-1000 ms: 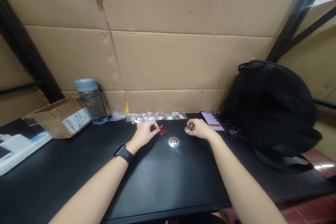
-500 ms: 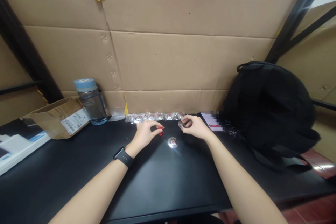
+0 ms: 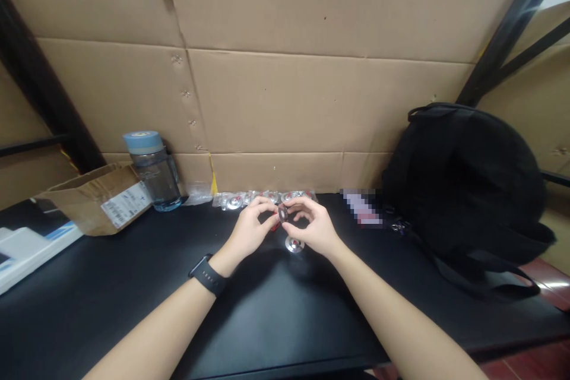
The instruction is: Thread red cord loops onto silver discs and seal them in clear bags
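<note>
My left hand (image 3: 250,229), with a black watch on its wrist, pinches a small red clip (image 3: 275,225) between thumb and fingers. My right hand (image 3: 312,227) holds a small round metal disc (image 3: 282,212) on edge, right against the clip, above the black table (image 3: 133,303). A second metal disc (image 3: 294,244) with a red centre lies flat on the table just below both hands. A row of several bagged discs (image 3: 249,198) lies along the cardboard wall behind my hands.
A blue-lidded water bottle (image 3: 154,171) and an open cardboard box (image 3: 95,197) stand at the back left, with a white box (image 3: 31,246) at the left edge. A black backpack (image 3: 463,181) fills the right side, a phone (image 3: 363,209) beside it.
My right hand lifted the metal disc off the table and carried it left to meet my left hand and the red clip. The view shifted slightly.
</note>
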Action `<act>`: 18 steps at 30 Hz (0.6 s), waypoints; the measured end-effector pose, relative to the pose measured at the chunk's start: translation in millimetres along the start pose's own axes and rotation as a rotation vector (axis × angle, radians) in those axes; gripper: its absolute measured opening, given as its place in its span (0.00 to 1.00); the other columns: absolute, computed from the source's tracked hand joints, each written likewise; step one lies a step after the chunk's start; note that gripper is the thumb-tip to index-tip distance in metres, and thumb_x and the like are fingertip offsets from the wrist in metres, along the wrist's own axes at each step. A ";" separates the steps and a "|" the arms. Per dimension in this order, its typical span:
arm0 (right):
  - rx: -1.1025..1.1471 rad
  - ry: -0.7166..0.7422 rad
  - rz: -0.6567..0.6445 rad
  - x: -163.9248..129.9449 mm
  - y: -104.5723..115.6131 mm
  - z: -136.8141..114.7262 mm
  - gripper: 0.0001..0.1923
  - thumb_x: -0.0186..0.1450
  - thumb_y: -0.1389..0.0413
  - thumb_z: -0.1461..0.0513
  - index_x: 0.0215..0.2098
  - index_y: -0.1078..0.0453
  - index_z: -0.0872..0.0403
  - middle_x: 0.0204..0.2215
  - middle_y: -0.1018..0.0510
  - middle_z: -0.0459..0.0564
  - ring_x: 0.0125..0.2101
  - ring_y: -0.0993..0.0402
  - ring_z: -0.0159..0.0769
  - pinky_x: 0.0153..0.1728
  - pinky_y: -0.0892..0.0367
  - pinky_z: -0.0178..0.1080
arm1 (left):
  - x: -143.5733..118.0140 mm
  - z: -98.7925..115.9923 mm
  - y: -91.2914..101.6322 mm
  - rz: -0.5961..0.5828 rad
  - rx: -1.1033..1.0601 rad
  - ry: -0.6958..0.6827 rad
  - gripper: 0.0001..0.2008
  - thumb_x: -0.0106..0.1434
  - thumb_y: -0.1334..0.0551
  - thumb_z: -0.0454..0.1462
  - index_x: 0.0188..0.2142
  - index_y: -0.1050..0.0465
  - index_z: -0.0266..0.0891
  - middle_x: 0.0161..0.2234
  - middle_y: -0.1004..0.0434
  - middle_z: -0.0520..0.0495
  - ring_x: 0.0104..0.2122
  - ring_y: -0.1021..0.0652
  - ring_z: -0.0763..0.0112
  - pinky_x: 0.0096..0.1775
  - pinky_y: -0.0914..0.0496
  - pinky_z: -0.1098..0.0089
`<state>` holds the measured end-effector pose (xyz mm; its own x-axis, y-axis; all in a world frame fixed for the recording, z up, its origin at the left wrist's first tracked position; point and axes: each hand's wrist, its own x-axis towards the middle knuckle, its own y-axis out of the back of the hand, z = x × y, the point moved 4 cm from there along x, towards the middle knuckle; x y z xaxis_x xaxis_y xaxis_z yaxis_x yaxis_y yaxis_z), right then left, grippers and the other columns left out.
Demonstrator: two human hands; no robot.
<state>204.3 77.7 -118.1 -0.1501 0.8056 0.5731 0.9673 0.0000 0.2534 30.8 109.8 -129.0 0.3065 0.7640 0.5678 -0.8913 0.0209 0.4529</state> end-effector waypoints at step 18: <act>-0.006 0.028 -0.012 -1.7 0.7 -4.2 0.20 0.56 0.34 0.64 0.47 0.27 0.50 0.45 0.19 0.52 0.43 0.20 0.41 0.38 0.26 0.40 | -1.5 4.5 -3.2 -0.021 -0.065 -0.013 0.05 0.68 0.39 0.39 0.38 0.24 0.41 0.44 0.28 0.44 0.51 0.27 0.61 0.58 0.35 0.59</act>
<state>204.3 73.9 -115.6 -0.1673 0.7888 0.5915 0.9643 0.0059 0.2648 34.7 105.7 -128.2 0.3292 0.7542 0.5682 -0.9045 0.0791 0.4191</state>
